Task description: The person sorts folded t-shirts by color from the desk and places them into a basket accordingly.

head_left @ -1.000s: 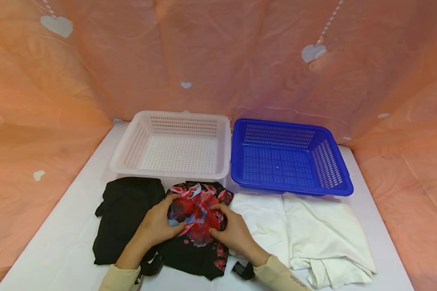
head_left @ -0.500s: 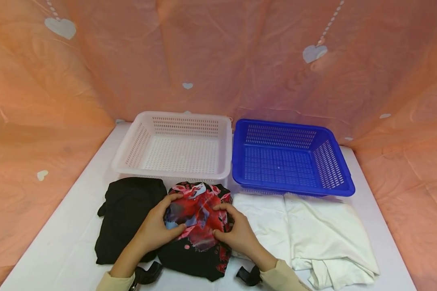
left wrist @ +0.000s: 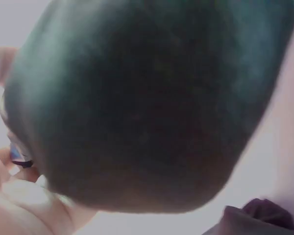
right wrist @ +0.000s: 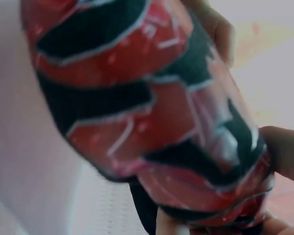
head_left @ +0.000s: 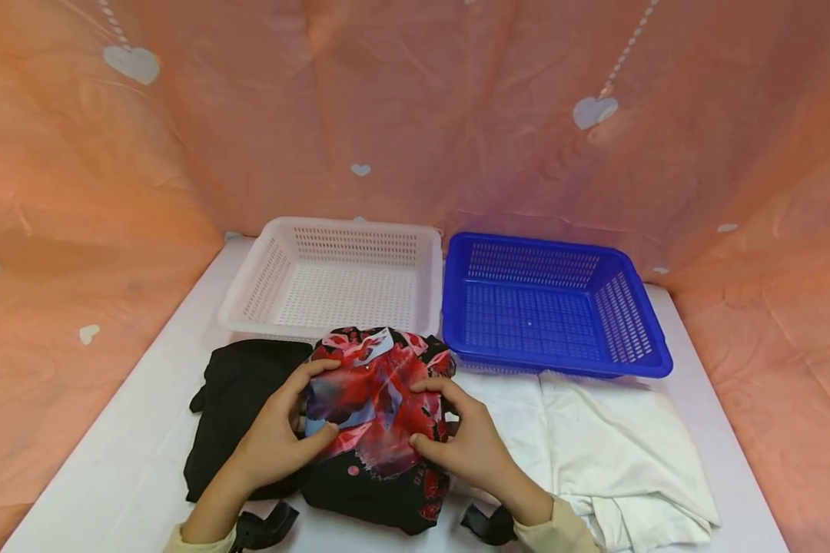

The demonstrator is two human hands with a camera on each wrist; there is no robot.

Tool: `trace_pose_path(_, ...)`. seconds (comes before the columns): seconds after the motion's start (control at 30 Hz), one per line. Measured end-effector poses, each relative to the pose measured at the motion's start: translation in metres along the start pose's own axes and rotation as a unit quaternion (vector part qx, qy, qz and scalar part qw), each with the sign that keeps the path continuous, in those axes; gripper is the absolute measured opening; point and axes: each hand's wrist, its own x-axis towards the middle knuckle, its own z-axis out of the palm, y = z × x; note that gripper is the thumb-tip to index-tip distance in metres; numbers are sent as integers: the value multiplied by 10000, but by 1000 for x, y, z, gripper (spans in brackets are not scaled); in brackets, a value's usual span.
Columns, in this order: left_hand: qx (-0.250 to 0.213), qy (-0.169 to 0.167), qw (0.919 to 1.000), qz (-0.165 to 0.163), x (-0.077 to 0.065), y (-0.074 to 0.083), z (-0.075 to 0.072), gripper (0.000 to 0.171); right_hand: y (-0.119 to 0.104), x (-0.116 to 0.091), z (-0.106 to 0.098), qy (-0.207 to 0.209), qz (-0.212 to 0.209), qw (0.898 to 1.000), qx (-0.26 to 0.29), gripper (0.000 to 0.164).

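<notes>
A folded black garment with a red floral print (head_left: 380,430) is held up off the table between both hands. My left hand (head_left: 277,434) grips its left side, thumb and forefinger on top, the other fingers out of sight. On its right side my right hand (head_left: 470,438) grips likewise, and in the right wrist view some fingertips (right wrist: 171,225) show beneath the printed cloth (right wrist: 137,122). The dark underside (left wrist: 147,107) fills much of the left wrist view. A folded black garment (head_left: 238,411) lies to the left, partly behind my left hand; folded white cloth (head_left: 615,438) lies to the right.
A white basket (head_left: 332,332) stands behind the garments, and a blue basket (head_left: 560,365) stands to its right. Nothing shows inside either one. An orange curtain with hearts (head_left: 415,100) encloses the white table (head_left: 124,430) at the back and sides.
The floral garment has risen off the table toward the camera, held by both hands, and now overlaps the white basket's front edge. The black garment and white cloth stay put.
</notes>
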Motion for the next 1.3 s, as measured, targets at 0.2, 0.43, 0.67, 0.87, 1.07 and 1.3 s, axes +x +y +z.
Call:
trace_pose_path(0.2, -282, 154, 9991, 278, 16, 7, -6, 72, -18, 18, -13, 183, -382, 9989, -222, 55)
trace_pose_path(0.43, -171, 677, 9954, 659, 48, 16, -21, 74, -41, 53, -30, 449, -938, 9904, -908, 54)
trace_pose_path(0.67, -256, 933, 9935, 604, 86, 24, -45, 73, -56, 94, -38, 730, -1277, 9823, -1158, 52)
trace_pose_path(0.87, -20, 1246, 9912, 453, 110, 28, -67, 71, -60, 125, -34, 892, -1441, 9819, -850, 51)
trace_pose_path(1.07, 59, 1556, 9872, 355, 132, 21, -80, 67, -58, 155, -29, 1128, -1578, 9772, -864, 48)
trace_pose_path(1.3, -59, 1930, 9805, 370, 155, -7, -83, 65, -41, 190, -20, 1480, -1647, 9708, -919, 47)
